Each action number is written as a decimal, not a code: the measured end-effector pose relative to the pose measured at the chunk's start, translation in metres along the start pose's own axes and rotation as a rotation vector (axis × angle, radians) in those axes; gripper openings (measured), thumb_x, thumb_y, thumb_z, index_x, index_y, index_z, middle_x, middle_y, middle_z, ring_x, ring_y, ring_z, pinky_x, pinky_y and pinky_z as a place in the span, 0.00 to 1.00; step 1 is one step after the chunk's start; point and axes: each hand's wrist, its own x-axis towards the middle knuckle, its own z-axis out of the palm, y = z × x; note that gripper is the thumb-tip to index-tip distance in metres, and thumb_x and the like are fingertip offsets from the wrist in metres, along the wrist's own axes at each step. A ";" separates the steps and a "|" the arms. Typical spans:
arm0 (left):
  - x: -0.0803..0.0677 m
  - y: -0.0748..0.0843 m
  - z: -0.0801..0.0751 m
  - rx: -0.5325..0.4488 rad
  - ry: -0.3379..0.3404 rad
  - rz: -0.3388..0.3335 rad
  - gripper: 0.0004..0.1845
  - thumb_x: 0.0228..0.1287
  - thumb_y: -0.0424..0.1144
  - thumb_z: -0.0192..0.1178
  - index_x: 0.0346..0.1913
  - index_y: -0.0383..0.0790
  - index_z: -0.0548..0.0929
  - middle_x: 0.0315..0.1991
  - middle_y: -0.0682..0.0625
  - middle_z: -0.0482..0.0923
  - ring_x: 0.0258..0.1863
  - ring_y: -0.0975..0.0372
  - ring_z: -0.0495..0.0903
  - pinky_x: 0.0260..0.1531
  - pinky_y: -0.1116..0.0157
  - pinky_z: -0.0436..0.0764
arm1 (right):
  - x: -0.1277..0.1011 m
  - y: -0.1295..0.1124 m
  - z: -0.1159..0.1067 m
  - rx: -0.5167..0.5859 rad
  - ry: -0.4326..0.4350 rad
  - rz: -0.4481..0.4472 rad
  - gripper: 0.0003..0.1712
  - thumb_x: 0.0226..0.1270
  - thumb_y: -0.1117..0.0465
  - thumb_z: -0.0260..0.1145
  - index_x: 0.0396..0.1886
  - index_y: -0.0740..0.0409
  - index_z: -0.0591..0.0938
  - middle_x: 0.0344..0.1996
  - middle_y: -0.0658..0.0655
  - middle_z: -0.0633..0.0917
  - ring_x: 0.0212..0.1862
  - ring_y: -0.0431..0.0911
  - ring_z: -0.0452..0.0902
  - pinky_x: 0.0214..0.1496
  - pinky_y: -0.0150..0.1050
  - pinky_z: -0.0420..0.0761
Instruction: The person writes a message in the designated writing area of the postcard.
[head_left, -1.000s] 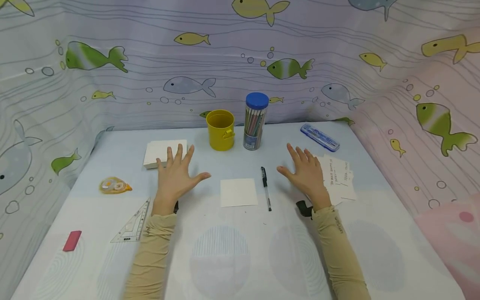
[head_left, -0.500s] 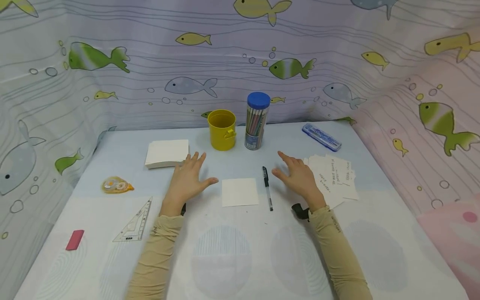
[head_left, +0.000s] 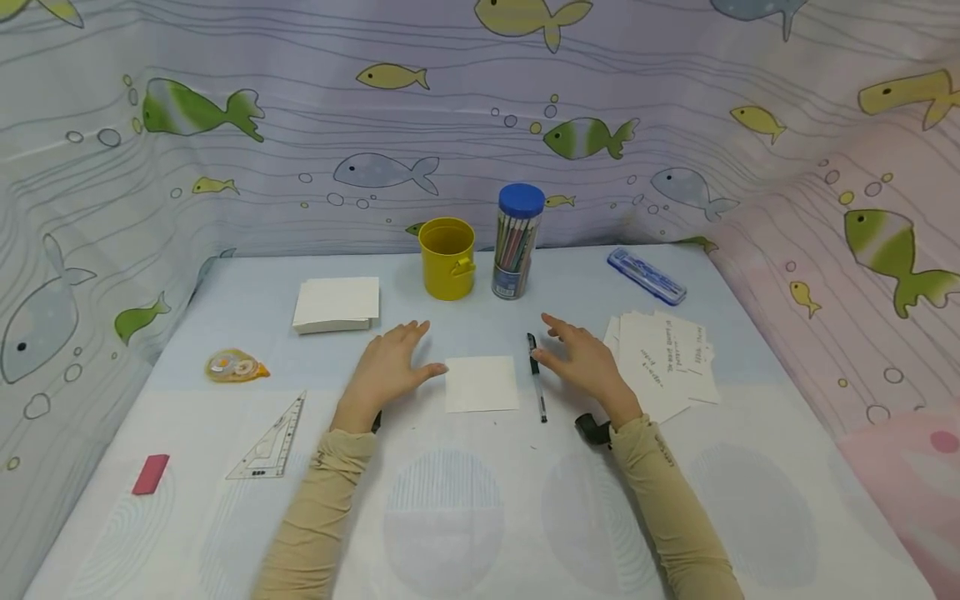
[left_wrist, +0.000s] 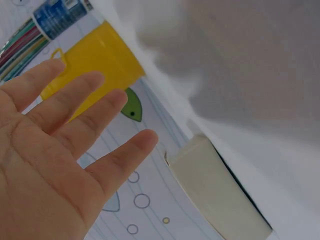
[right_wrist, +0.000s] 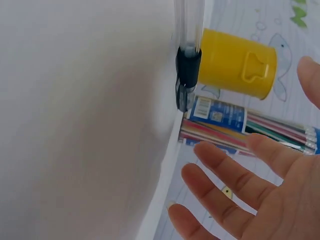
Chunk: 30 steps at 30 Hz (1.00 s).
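Between the two hands lies a single blank white card (head_left: 482,384). My left hand (head_left: 390,367) is at the card's left side, thumb tip close to its edge, fingers spread and holding nothing. In the left wrist view the palm of that hand (left_wrist: 55,160) shows with fingers apart. A black-capped clear pen (head_left: 536,377) lies to the right of the card. My right hand (head_left: 585,362) hovers just right of the pen, its thumb near the cap, with nothing held. The right wrist view shows its loosely extended fingers (right_wrist: 235,180) beside the pen (right_wrist: 188,65).
Behind stand a yellow bucket (head_left: 447,271) and a blue-lidded tub of pencils (head_left: 516,250). A card stack (head_left: 336,302) is back left, written cards (head_left: 667,367) right, with a blue case (head_left: 647,276) beyond. Left lie a correction tape (head_left: 234,366), a set square (head_left: 272,446) and a red eraser (head_left: 151,474).
Both hands have moved inward and lower, the left toward the card and the right toward the pen. The things on the table stay where they were.
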 end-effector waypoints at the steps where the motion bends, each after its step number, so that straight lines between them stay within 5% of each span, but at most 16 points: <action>1: 0.000 0.000 0.001 0.005 -0.008 0.002 0.45 0.60 0.64 0.60 0.71 0.37 0.65 0.69 0.34 0.65 0.69 0.40 0.65 0.63 0.35 0.65 | 0.000 0.000 0.000 0.008 -0.007 -0.001 0.41 0.68 0.37 0.57 0.75 0.48 0.62 0.59 0.59 0.81 0.59 0.60 0.76 0.48 0.57 0.81; 10: 0.001 0.005 0.010 -0.007 -0.051 0.065 0.46 0.59 0.65 0.60 0.71 0.37 0.66 0.69 0.36 0.67 0.68 0.42 0.67 0.64 0.40 0.68 | -0.001 -0.008 0.005 0.074 -0.047 0.009 0.41 0.68 0.37 0.57 0.74 0.49 0.63 0.59 0.59 0.80 0.58 0.56 0.77 0.54 0.57 0.79; 18: -0.002 0.002 0.009 -0.005 -0.065 0.046 0.46 0.58 0.64 0.61 0.71 0.36 0.66 0.69 0.35 0.66 0.68 0.41 0.66 0.64 0.40 0.68 | 0.001 -0.011 0.011 0.132 -0.025 0.032 0.38 0.69 0.42 0.59 0.73 0.54 0.65 0.55 0.62 0.82 0.56 0.57 0.78 0.55 0.57 0.78; 30: -0.009 0.003 0.020 0.033 -0.191 0.024 0.52 0.47 0.67 0.67 0.70 0.37 0.67 0.72 0.35 0.61 0.72 0.37 0.58 0.65 0.33 0.61 | 0.007 -0.013 0.029 0.145 0.016 0.053 0.38 0.63 0.47 0.67 0.70 0.55 0.69 0.52 0.60 0.82 0.52 0.55 0.77 0.52 0.52 0.78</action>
